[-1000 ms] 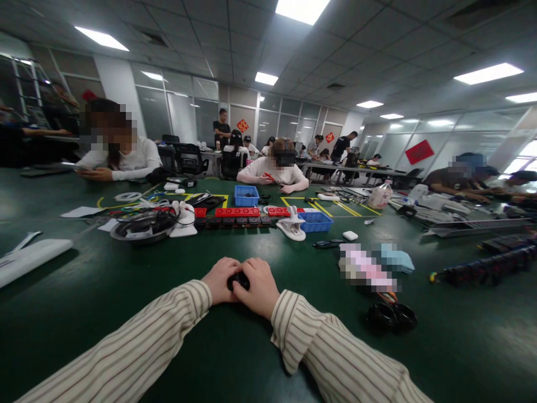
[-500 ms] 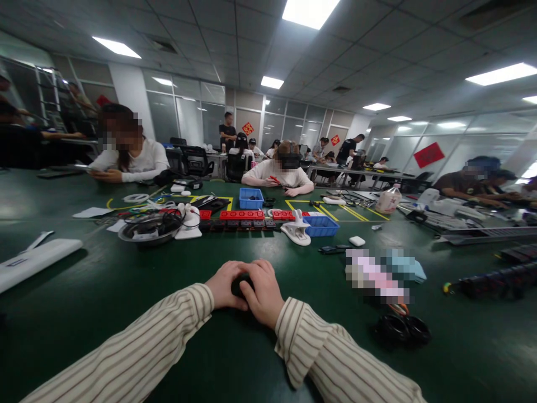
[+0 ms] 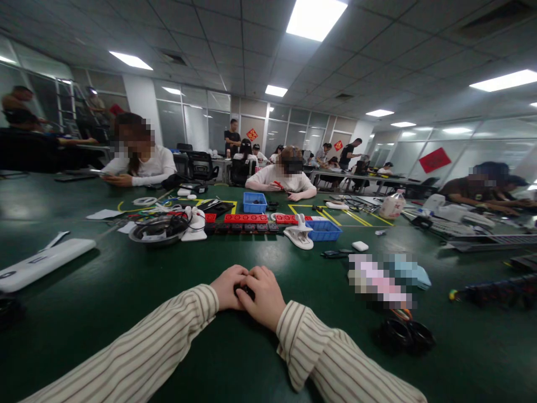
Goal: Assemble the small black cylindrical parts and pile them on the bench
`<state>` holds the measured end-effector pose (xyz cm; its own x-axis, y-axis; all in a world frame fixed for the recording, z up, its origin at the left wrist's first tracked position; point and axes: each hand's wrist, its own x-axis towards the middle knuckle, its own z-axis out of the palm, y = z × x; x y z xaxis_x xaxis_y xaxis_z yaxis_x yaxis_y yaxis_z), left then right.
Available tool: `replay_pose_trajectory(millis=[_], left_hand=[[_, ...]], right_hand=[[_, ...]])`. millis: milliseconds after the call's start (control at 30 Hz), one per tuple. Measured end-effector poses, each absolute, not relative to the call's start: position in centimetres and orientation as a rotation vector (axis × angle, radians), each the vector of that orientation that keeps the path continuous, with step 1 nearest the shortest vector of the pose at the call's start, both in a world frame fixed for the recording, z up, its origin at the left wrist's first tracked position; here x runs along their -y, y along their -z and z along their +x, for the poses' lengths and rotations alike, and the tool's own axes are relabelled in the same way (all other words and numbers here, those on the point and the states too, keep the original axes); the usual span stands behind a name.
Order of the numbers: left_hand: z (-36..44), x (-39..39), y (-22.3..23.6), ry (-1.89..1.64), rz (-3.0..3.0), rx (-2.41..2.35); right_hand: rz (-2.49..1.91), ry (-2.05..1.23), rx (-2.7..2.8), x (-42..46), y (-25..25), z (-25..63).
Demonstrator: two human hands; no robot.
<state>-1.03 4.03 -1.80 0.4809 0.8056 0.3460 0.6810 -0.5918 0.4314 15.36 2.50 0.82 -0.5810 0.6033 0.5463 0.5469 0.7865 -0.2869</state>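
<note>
A small black object (image 3: 245, 291), rounded in outline, is cupped between my two hands just above or on the green table. My left hand (image 3: 229, 284) curls around its left side, fingers closed. From the right, my right hand (image 3: 265, 295) is wrapped over it, its thumb lying across the front and its fingertips meeting the left hand. Most of the black object is hidden by the fingers, so its exact kind does not show. To the right lie two black rings (image 3: 408, 334), side by side near an orange wire.
Beyond my hands stand a white clamp (image 3: 299, 234), a blue bin (image 3: 324, 230), a row of red blocks (image 3: 245, 219) and a metal bowl (image 3: 157, 239) of cables. A long white case (image 3: 50, 263) lies left. A person (image 3: 285, 176) sits opposite, holding a red-handled tool.
The view has swung left, so the table's things sit further right. My hands have closed more tightly over the black object, less of which shows now.
</note>
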Motion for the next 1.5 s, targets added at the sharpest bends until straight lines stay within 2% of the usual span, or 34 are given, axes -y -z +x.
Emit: replay_pose_trajectory(millis=[500, 767, 933, 1167, 1333, 1500], left_hand=[[-1.4, -4.5, 2.9, -0.803, 2.435, -1.218], [-0.9, -4.1, 1.9, -0.706, 2.464, -1.334], [-0.8, -3.9, 1.7, -0.712, 2.478, -1.316], [-1.1, -4.2, 1.7, -0.764, 2.438, -1.209], [-1.3, -4.6, 2.2, -0.775, 2.431, -1.202], [-1.5, -4.6, 2.6, -0.799, 2.413, -1.260]], right_hand=[[-0.516, -0.272, 2.390, -2.4, -1.4, 15.7], [-1.011, -0.191, 2.093, -2.4, -0.9, 15.6], [-1.091, -0.155, 2.151, -2.5, -0.8, 15.3], [-0.818, -0.097, 2.315, -2.3, -1.1, 15.6], [-0.520, -0.182, 2.333, -2.6, -0.9, 15.7], [-0.601, -0.237, 2.203, -2.3, -0.9, 15.8]])
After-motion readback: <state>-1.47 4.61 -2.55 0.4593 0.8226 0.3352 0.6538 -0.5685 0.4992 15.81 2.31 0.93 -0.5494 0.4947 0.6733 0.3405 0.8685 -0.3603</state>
